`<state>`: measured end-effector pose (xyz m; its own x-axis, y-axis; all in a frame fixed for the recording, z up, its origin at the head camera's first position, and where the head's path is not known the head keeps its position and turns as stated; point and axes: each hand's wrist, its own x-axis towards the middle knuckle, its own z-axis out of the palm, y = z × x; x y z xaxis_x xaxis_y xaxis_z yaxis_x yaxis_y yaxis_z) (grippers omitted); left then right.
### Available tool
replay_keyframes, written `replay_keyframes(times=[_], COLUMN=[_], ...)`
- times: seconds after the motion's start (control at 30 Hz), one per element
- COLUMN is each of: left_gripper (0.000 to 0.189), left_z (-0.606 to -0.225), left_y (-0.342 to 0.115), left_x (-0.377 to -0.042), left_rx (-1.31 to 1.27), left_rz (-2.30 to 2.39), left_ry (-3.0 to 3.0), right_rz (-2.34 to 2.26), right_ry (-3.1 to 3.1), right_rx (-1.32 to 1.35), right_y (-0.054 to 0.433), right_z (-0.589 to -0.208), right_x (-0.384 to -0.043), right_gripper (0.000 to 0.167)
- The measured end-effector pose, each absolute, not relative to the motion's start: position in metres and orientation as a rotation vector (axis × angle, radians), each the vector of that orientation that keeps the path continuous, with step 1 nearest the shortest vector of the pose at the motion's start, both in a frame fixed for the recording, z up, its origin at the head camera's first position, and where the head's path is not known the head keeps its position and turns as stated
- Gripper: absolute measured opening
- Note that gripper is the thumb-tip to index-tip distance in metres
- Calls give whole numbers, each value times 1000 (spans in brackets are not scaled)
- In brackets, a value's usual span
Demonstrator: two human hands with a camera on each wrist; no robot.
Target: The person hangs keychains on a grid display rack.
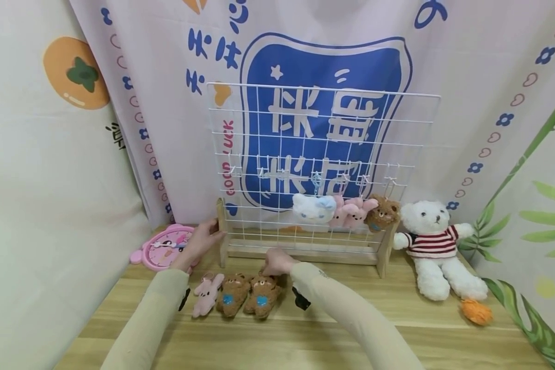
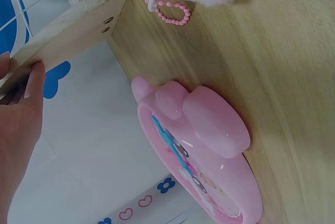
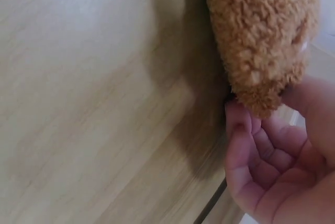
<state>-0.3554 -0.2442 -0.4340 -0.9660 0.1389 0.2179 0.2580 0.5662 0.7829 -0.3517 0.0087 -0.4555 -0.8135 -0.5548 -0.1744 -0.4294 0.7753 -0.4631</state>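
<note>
My left hand [image 1: 205, 238] grips the wooden side post [image 2: 73, 28] of a white wire grid rack [image 1: 277, 239], with the thumb on one face and the fingers behind. My right hand [image 1: 279, 262] pinches the top of a brown teddy bear keychain [image 1: 262, 296] by its head; the thumb is partly hidden behind the fur in the right wrist view. Left of that bear lie a second brown bear keychain [image 1: 233, 296] and a pink plush keychain [image 1: 207, 295]. On the rack's hooks hang a white plush head with a blue bow [image 1: 313, 208], pink plush keychains [image 1: 355, 211] and another brown bear [image 1: 383, 212].
A pink clock [image 1: 159, 252] lies by the left wall, beside my left forearm. Right of the rack sits a white teddy bear in a striped sweater [image 1: 432, 244], with an orange fuzzy ball [image 1: 476, 312] at its foot. A printed curtain [image 1: 176, 128] hangs behind the wooden table [image 1: 305, 344].
</note>
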Motion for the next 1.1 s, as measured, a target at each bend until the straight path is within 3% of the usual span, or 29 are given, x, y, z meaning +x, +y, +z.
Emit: replay_keyframes(times=[0.17, 0.37, 0.47, 1.1], left_gripper=[52, 52, 53, 53], left_z=[-434, -432, -432, -433], left_y=[-242, -241, -242, -244], left_x=[-357, -357, -356, -353], left_rx=[-331, -310, -313, -327], left_rz=[-1366, -1403, -1416, -1419], left_ry=[-2674, -2682, -2678, -2661], right_rz=[-715, -820, -877, -1064], right_ry=[2583, 2617, 2621, 2691], right_rx=[-827, -886, -918, -1282], right_y=[20, 31, 36, 62], right_z=[-444, -428, -422, -352], right_x=[-354, -352, -350, -313], right_gripper=[47, 14, 6, 8])
